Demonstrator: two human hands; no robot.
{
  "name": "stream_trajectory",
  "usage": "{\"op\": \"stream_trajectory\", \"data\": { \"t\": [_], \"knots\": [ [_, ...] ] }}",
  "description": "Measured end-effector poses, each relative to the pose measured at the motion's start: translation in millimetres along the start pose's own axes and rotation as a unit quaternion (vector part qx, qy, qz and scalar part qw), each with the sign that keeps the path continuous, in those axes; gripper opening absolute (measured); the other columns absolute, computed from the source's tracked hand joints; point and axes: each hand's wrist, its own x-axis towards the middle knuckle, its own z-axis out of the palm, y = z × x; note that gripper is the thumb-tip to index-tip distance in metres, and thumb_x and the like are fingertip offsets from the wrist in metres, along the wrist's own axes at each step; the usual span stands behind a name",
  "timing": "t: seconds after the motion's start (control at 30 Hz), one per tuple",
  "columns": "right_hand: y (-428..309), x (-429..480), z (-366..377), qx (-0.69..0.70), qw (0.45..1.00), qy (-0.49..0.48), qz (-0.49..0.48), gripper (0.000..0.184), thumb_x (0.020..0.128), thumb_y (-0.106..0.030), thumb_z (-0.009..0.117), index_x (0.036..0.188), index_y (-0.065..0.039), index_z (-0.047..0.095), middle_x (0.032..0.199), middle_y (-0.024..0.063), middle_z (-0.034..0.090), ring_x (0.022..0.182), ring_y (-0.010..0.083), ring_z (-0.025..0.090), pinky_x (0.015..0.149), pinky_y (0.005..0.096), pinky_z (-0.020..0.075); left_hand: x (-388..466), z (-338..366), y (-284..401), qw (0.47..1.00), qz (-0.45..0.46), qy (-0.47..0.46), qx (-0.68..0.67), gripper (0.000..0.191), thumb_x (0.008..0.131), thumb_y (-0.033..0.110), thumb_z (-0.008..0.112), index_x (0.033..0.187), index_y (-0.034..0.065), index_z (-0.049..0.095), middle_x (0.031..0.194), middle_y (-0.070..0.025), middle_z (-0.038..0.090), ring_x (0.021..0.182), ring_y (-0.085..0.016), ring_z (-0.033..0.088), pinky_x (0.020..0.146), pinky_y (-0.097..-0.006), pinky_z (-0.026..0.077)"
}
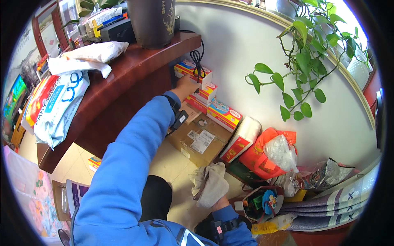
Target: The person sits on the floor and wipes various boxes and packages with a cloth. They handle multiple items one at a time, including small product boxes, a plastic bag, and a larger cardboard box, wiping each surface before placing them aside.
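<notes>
My left hand [185, 86] reaches out to a red-and-yellow printed box [188, 65] stacked by the wall. A looped black cable [197, 58] hangs down over that box, its lower end at my fingers. Whether the hand grips the cable or only touches the box cannot be made out. Low in front of me, my right hand [221, 203] holds a crumpled pale grey cloth [212, 186], which covers most of its fingers. Below the stack sits a taped cardboard carton [181, 135] bearing labels. Another printed box [224, 113] lies along its wall side.
A dark red wooden desk [138, 70] overhangs on the left, carrying a plant pot [150, 21] and a wipes pack [61, 107]. A tissue pack [243, 138], red bag [261, 156] and folded fabric [332, 203] stand rightward. Vine leaves [303, 61] trail down the wall.
</notes>
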Motion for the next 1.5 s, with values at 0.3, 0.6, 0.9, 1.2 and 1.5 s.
{"op": "stream_trajectory", "data": {
  "t": [0.3, 0.6, 0.9, 1.2, 1.5],
  "knots": [
    [25.9, 21.5, -2.1, 0.142, 0.981, -0.011, 0.128, 0.028, 0.076, -0.02, 0.063, 0.098, -0.004, 0.055, 0.087, 0.0115, 0.058, 0.091, 0.0308, 0.058, 0.079, 0.0377, 0.0496, 36.7, 24.4, 31.1, 0.99, -0.1, 0.019, -0.099, 0.048, 0.074, 0.027, 0.082, 0.112, 0.0021, 0.064, 0.108, -0.0172, 0.069, 0.107, -0.034, 0.065, 0.091, -0.0392, 0.051],
    [8.1, 17.5, 3.8, 0.102, 0.987, -0.02, 0.124, 0.012, 0.095, -0.008, 0.047, 0.101, -0.004, 0.056, 0.086, 0.0049, 0.056, 0.089, 0.0205, 0.057, 0.079, 0.0325, 0.0497, 18.4, -42.9, 4.0, 0.962, 0.034, 0.249, 0.111, 0.055, 0.079, 0.013, 0.075, 0.129, 0.0056, 0.052, 0.126, -0.0223, 0.058, 0.114, -0.036, 0.059, 0.097, -0.0428, 0.048],
    [-25.3, 18.9, 1.5, -0.112, 0.993, 0.026, 0.027, 0.017, 0.086, -0.01, 0.053, 0.1, -0.002, 0.057, 0.094, 0.0162, 0.06, 0.09, 0.0301, 0.058, 0.083, 0.0346, 0.0486, -24.4, 4.0, 7.3, 0.999, -0.03, 0.021, -0.02, 0.071, 0.08, 0.035, 0.076, 0.137, 0.0097, 0.042, 0.134, -0.0203, 0.048, 0.116, -0.038, 0.054, 0.093, -0.0487, 0.049],
    [-22.8, 17.0, 0.2, 0.069, 0.995, -0.005, 0.077, 0.025, 0.089, -0.015, 0.055, 0.112, -0.004, 0.056, 0.1, 0.0116, 0.06, 0.096, 0.0266, 0.058, 0.083, 0.0356, 0.0506, -15.6, 58.5, -2.4, 0.829, -0.256, -0.143, -0.477, 0.097, 0.077, 0.079, 0.057, 0.151, 0.0232, 0.027, 0.153, -0.0167, 0.033, 0.135, -0.047, 0.035, 0.097, -0.0732, 0.032],
    [-8.0, 13.6, -5.3, 0.229, 0.971, -0.036, 0.053, 0.029, 0.101, -0.013, 0.045, 0.129, -0.008, 0.052, 0.109, 0.0041, 0.062, 0.094, 0.017, 0.061, 0.085, 0.0305, 0.0531, 14.0, 62.3, -21.2, 0.92, -0.066, -0.062, -0.382, 0.098, 0.076, 0.066, 0.07, 0.15, 0.0209, 0.026, 0.15, -0.017, 0.032, 0.132, -0.046, 0.037, 0.091, -0.075, 0.037]
  ]
}}
